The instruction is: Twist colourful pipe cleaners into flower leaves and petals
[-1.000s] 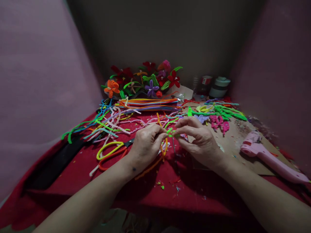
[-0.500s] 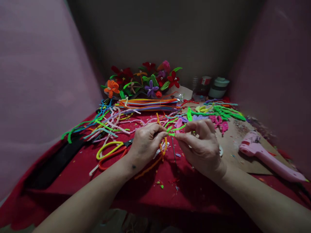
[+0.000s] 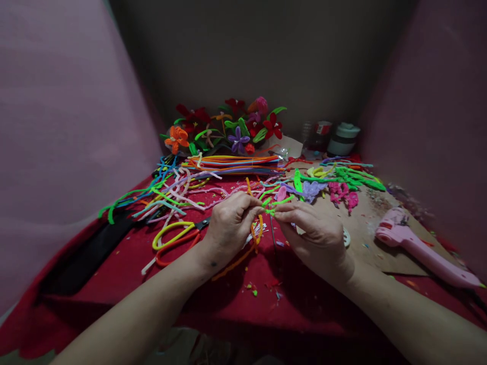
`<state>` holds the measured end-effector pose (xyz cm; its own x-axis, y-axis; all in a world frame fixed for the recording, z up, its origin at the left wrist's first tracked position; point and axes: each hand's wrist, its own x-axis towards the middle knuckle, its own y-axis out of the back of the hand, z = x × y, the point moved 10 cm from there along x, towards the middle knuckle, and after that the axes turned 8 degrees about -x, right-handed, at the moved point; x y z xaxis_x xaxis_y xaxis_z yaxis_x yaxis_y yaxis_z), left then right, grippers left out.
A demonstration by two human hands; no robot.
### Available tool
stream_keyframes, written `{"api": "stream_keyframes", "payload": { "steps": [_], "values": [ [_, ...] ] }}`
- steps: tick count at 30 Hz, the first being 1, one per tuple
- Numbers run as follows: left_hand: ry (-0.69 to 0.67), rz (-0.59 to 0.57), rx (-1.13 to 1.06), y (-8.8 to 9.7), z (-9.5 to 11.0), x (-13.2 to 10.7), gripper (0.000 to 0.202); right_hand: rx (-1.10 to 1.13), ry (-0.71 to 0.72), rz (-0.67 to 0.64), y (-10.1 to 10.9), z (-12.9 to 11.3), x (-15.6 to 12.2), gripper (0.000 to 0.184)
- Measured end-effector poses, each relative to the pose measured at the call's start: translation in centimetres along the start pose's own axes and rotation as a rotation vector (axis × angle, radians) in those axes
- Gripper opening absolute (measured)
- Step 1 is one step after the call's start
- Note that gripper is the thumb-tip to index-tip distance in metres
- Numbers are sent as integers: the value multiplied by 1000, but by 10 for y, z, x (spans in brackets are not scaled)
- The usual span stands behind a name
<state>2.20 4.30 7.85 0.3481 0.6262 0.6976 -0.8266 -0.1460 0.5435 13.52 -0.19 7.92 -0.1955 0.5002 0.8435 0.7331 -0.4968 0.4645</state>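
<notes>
My left hand (image 3: 234,223) pinches a bright green pipe cleaner (image 3: 269,210) between thumb and forefinger. From the other side my right hand (image 3: 315,235) pinches the same green piece, its fingertips close to those of the left. A thin dark wire (image 3: 273,238) hangs down from between the hands. Below my left hand an orange pipe cleaner (image 3: 236,266) lies bent on the cloth, beside a bunch of thin white stems (image 3: 261,230). Scissors (image 3: 177,243) with one yellow and one red handle lie left of my left hand, their blades partly hidden behind it.
Pipe-cleaner flowers (image 3: 238,139) stand at the back, behind a bundle of coloured pipe cleaners (image 3: 236,165). Loose ones (image 3: 178,192) lie at left. On the right, a pink glue gun (image 3: 422,251) rests on a cardboard sheet (image 3: 367,258). A lidded cup (image 3: 343,139) stands behind.
The fingers of my right hand have folded down closer to the green pipe cleaner, uncovering purple petals behind. My left hand keeps its pinch in nearly the same place.
</notes>
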Motion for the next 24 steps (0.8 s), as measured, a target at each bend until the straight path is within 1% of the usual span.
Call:
{"api": "stream_keyframes", "payload": {
  "steps": [4, 7, 12, 15, 18, 22, 24],
  "values": [
    [-6, -4, 3, -1, 0, 0, 6, 69, -25, -36, -3, 3, -1, 15],
    [6, -9, -6, -2, 0, 1, 6, 88, -49, -40, -3, 6, -1, 15],
    [40, -49, -11, -7, -3, 2, 6, 110, -65, -50, -5, 8, 0, 13],
    [38, -73, -10, -11, -4, 1, 5, 117, -94, -52, -7, 11, -1, 12],
    [22, -112, 4, -16, -3, 0, 3, 133, -214, -52, -9, 21, -4, 11],
    [8, -164, 6, -22, -2, -1, 2, 224, -485, -79, -18, 47, -12, 8],
    [-13, -184, 19, -24, -1, -1, 1, 291, -582, -114, -24, 57, -15, 6]
  ]
}}
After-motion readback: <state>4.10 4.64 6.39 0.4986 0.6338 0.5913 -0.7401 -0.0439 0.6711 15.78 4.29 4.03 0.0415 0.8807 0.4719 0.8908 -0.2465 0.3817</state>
